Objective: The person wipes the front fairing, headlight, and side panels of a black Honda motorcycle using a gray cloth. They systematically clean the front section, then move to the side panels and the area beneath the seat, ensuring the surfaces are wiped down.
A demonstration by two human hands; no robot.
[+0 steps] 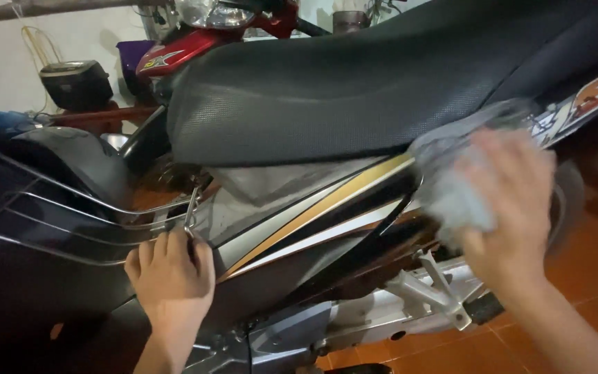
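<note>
At far left, a chrome wire rack (pixel 70 215) runs along the side of a parked motorcycle, and beside it the person's left hand (pixel 171 273) rests with fingers curled together against the dark lower side panel (pixel 299 228), just under the front edge of the black seat (pixel 354 90); whether it grips the thin metal rod by its fingertips cannot be told. Gold and white stripes (pixel 327 208) sweep diagonally across the panel toward the right. There the right hand (pixel 513 208), blurred with motion, is closed on a pale grey cloth (pixel 451 187) pressed flat to the bodywork where the stripes meet the seat's lower edge, near a bright sticker (pixel 590 97). Below, a silver footrest bracket (pixel 430 291) juts out over the orange tiled floor (pixel 576 277). A red motorcycle (pixel 188 48) and a small black box (pixel 76 83) stand behind. Wiping here seems best done with the cloth spread wide under the palm, strokes following the stripes rather than crossing them, light pressure near the sticker's edges so they do not lift, and the left hand bracing the bike steady. The seam beneath the seat likely traps dust and merits a folded corner of cloth.
</note>
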